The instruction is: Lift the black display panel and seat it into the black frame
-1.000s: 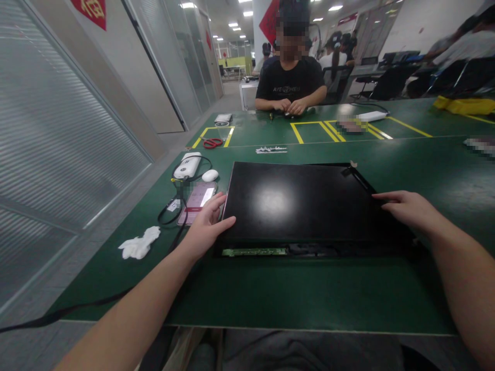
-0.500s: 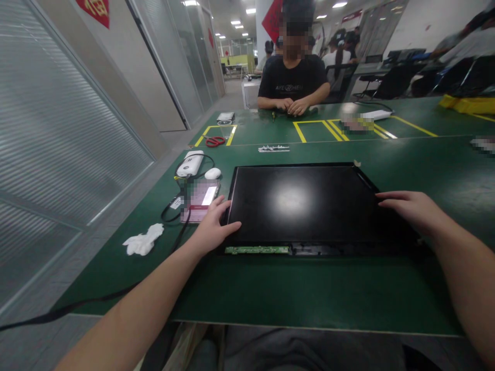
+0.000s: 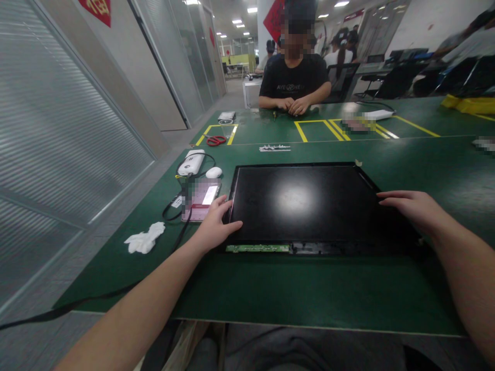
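A large black display panel [image 3: 305, 203] lies flat on the green table [image 3: 294, 293], with a narrow green circuit strip [image 3: 257, 248] showing along its near edge. My left hand [image 3: 214, 224] grips the panel's left edge, thumb on top and fingers curled at the side. My right hand [image 3: 412, 208] rests on the panel's right edge, fingers stretched out flat along it.
Left of the panel lie a phone [image 3: 201, 197], a white mouse [image 3: 213, 172], a white device with a black cable [image 3: 190, 164] and a crumpled white cloth [image 3: 145, 241]. Red scissors [image 3: 215, 140] and small metal parts [image 3: 274, 148] lie farther back. A person sits opposite, hands [image 3: 293, 106] on the table.
The panel's right far corner, raised a second ago, now lies flat on the table. Both hands stay on its side edges.
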Tool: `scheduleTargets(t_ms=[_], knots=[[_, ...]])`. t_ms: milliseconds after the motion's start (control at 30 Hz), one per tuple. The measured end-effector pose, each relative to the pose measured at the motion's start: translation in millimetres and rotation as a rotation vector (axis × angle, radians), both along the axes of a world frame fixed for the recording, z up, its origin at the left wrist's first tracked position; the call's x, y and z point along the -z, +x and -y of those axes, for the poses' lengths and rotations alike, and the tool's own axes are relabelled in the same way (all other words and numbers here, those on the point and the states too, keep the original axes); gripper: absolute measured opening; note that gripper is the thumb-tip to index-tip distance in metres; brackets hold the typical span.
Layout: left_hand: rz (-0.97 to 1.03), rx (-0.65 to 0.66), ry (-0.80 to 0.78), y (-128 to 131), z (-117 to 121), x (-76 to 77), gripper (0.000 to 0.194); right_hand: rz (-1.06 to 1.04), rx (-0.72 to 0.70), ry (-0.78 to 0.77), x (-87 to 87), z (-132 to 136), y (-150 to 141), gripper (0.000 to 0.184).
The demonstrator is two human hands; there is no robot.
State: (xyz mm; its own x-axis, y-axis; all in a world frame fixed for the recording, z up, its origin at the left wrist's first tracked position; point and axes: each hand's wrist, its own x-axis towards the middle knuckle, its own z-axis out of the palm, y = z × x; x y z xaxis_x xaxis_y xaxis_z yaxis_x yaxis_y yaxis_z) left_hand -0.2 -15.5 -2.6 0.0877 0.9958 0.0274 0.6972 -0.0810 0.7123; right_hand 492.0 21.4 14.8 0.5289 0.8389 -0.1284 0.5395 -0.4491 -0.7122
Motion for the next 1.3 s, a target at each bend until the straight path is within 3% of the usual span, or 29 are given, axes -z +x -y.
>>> scheduleTargets(t_ms=[167, 300, 400, 633, 800, 933, 1067, 1300], knots=[[-0.079, 0.016, 0.024, 3.0, 2.6, -3.2, 0.063, 0.052, -0.03, -0.047, -1.3, -0.8, 1.9, 0.029], [-0.155, 0.131, 0.098, 12.1, 10.6, -6.2, 0.052, 0.111, -0.071, -0.072, -4.0, -1.2, 2.1, 0.028], [-0.191, 0.158, 0.142, 15.3, 15.0, -10.5, 0.053, 0.138, -0.091, -0.075, -5.4, -0.5, 1.7, 0.03], [-0.216, 0.226, 0.201, -6.8, 9.9, -29.2, 0.047, 0.199, -0.117, -0.108, -9.3, 1.4, 0.0, 0.032], [-0.323, 0.347, 0.236, -12.1, 12.5, -34.5, 0.055, 0.156, -0.098, -0.155, -7.0, -0.1, 2.9, 0.042], [-0.344, 0.415, 0.204, -13.2, 13.2, -36.2, 0.063, 0.117, -0.095, -0.084, 1.5, -1.6, 9.3, 0.043], [-0.336, 0.473, 0.216, -15.8, 11.0, -37.7, 0.058, 0.1, -0.078, -0.067, 4.5, -1.0, 9.7, 0.046], [-0.368, 0.492, 0.215, -14.4, 11.4, -39.2, 0.05, 0.071, -0.035, -0.114, -7.5, 3.1, -4.9, 0.053]])
